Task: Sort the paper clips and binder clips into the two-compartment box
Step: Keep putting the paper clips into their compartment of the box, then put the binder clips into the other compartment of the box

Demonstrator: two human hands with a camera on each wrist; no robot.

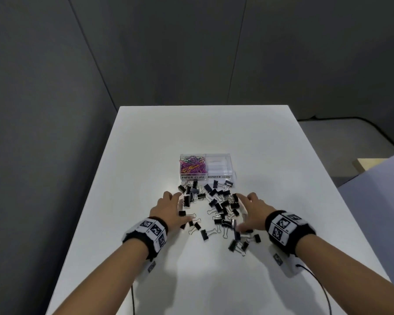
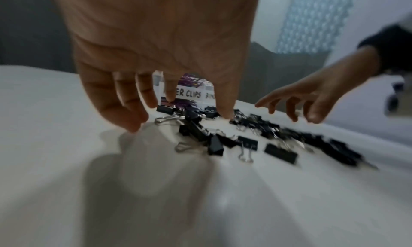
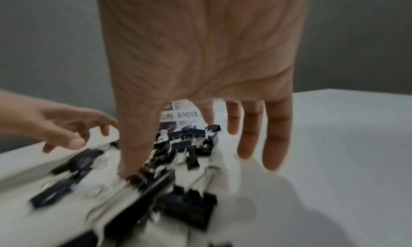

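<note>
Half the job looks done: the coloured wire paper clips (image 1: 193,165) already fill the left compartment of the clear plastic two-compartment box (image 1: 233,167), while its right one, labelled for binder clips, sits empty. The black metal binder clips (image 1: 216,208) lie scattered on the white table (image 1: 146,142) just before the box. The left hand (image 1: 168,210) and right hand (image 1: 251,211) flank the heap, fingers spread and grasping nothing.
</note>
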